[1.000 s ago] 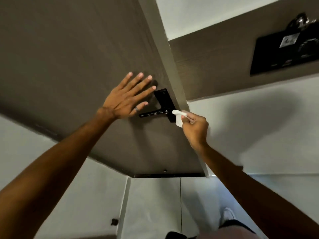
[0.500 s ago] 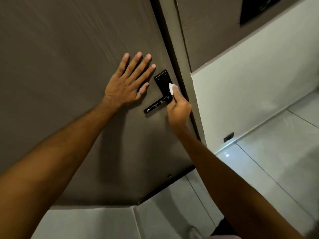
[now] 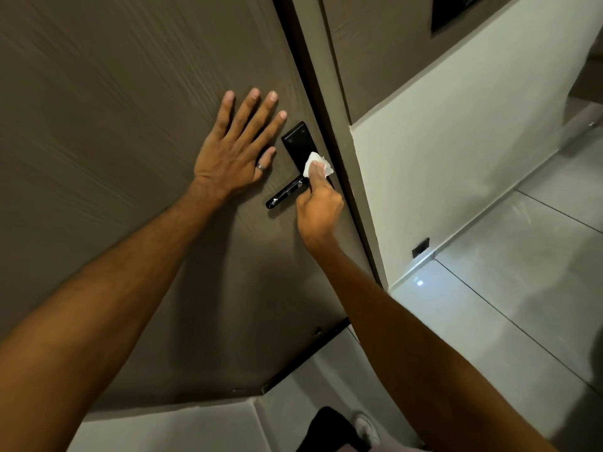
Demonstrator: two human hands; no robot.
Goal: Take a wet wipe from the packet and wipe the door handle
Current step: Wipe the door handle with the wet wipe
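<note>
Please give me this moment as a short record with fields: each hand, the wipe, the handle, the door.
left hand: flat on the door, fingers spread, a ring on one finger
right hand: pinching the wet wipe against the handle plate
wet wipe: white, crumpled, on the plate just above the lever
door handle: black lever on a black plate, lever pointing toward the left hand
door: brown, matte
packet: not in view
</note>
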